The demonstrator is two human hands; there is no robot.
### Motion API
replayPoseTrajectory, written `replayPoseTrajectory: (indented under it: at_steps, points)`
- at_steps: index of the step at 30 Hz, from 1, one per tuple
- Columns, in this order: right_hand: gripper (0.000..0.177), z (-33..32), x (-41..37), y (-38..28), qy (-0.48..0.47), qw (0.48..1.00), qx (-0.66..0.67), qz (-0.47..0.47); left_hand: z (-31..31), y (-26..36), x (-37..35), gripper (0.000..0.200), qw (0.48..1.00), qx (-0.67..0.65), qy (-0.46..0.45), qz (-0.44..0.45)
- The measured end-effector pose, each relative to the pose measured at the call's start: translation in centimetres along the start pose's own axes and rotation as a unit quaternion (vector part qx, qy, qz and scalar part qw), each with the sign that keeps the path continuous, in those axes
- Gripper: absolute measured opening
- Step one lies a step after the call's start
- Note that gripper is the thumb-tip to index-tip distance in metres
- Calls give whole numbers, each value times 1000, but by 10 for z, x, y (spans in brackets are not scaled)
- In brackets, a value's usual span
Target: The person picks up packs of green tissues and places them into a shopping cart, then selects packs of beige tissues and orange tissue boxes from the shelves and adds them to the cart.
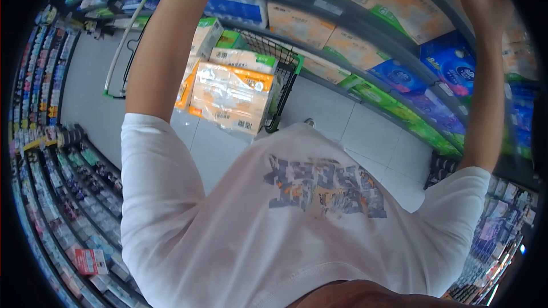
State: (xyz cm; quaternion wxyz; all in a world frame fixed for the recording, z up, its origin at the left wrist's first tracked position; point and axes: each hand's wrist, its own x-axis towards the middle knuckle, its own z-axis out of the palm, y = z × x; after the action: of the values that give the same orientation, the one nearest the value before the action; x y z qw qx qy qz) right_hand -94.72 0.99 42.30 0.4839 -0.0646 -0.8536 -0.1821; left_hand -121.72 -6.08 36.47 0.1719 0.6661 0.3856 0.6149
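Note:
Both my arms reach up and forward to the tissue shelves. My left forearm [165,40] runs out of the top edge at the wrist, so the hand is out of sight. Near the upper right corner, my right hand [485,0] is raised beside the upper shelf, its fingers largely cut off by the frame edge. Packs of tissue in orange-and-cream wrapping [419,8] sit close to its left. Below it on a shelf is a blue tissue pack [451,65]. Whether the right hand holds anything, I cannot tell.
A black wire shopping cart [288,88] with green trim stands ahead, loaded with tissue multipacks [231,97]. Green packs [394,105] line the lowest shelf. Racks of small goods [80,194] curve along the left. Pale tiles [325,111] cover the floor.

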Motion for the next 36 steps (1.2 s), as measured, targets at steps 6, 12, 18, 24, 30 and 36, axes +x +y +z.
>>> replayPoseTrajectory:
  at_steps: [6, 12, 18, 24, 30, 36]
  points:
    - [87, 76, -35, 0, -45, 982, 153, 98, -25, -50, -97, 30, 989, -59, 114, -70]
    - [89, 153, -79, -44, -219, 802, 459, 314, -22, -80, -175, 50, 930, -185, 214, -236]
    - [76, 255, -158, -64, -326, 736, 430, 408, -17, -119, -241, 56, 848, -203, 276, -405]
    - [69, 301, -190, -108, -353, 793, 291, 402, -2, -143, -281, 69, 725, -242, 346, -544]
    - [72, 317, -245, -133, -416, 831, 144, 339, -26, -192, -315, 74, 663, -217, 332, -635]
    - [71, 327, -276, -151, -403, 747, 259, 461, -31, -186, -298, 79, 604, -164, 327, -708]
